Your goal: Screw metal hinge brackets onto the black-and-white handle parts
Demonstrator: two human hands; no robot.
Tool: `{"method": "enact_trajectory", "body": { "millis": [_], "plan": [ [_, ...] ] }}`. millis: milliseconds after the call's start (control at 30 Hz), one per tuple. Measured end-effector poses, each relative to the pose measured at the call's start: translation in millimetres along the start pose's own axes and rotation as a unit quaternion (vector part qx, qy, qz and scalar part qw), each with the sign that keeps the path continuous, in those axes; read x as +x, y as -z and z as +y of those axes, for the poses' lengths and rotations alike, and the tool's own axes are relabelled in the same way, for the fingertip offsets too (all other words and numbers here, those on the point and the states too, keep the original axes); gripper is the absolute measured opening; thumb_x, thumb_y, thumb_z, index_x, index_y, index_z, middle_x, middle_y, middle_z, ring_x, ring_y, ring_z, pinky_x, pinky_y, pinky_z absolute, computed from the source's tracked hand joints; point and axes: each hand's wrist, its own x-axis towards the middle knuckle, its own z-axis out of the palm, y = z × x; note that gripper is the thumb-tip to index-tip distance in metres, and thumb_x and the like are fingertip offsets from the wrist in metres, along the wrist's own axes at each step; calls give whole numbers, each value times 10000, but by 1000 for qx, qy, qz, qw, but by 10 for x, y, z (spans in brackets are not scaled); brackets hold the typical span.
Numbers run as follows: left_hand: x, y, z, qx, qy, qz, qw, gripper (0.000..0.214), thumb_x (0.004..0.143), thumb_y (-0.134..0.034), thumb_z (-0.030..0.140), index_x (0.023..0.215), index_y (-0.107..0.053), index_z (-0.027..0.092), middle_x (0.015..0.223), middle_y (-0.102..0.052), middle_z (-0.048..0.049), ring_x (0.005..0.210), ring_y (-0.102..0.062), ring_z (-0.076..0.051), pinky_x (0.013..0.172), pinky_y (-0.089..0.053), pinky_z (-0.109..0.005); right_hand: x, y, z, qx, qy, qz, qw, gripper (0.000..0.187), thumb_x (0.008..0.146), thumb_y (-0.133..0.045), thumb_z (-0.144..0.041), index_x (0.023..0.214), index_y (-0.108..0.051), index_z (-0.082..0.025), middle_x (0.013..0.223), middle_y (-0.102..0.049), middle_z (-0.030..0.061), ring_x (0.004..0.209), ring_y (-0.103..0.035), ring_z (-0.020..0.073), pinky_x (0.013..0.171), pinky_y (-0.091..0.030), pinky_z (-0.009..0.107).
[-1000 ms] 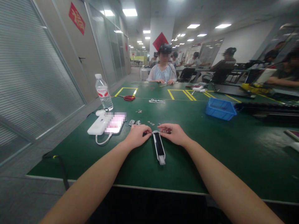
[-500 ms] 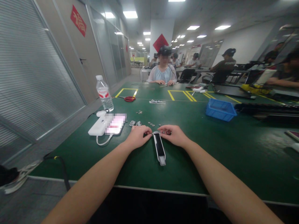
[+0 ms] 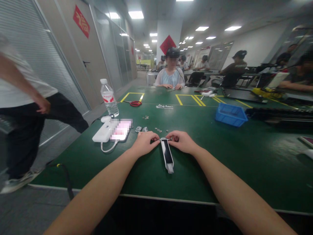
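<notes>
A long white-framed piece with a glossy black face (image 3: 167,153) lies on the green table in front of me, its pale grey end toward me. At its far end, my left hand (image 3: 146,143) is closed in a pinch on the left side. My right hand (image 3: 182,142) pinches from the right side of the same end. A thin metallic part shows between the fingertips there, too small to name. Just beyond my hands lie small metal rings (image 3: 158,130) and flat grey metal plates (image 3: 141,129).
To the left are a water bottle (image 3: 109,99), a white power bank (image 3: 102,132) and a cabled phone (image 3: 122,130). Red-handled scissors (image 3: 135,103) and a blue bin (image 3: 231,115) lie farther off. A co-worker (image 3: 170,75) sits opposite; another person (image 3: 22,104) walks by at left.
A person in a white top and dark trousers has come into view at the left. My hands and the white-framed piece have barely moved.
</notes>
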Motion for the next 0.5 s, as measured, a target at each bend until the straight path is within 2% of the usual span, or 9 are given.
{"method": "enact_trajectory", "body": {
  "millis": [267, 500],
  "plan": [
    [6, -22, -3, -12, 8, 8, 1000, 107, 821, -602, 284, 852, -659, 198, 827, -669, -11, 824, -611, -177, 752, -420, -311, 5, -10, 1, -2, -1, -4, 1000, 142, 748, -645, -226, 873, -693, -177, 740, -636, 22, 599, -521, 115, 585, -427, 264],
    [13, -24, -13, -17, 13, -1, 1000, 119, 794, -622, 258, 895, -649, 201, 839, -660, -10, 832, -610, -178, 756, -435, -312, 8, -14, 14, 2, 5, -11, 1000, 248, 725, -628, -188, 967, -671, -156, 799, -640, 33, 609, -512, 109, 585, -437, 260]
  ]
}}
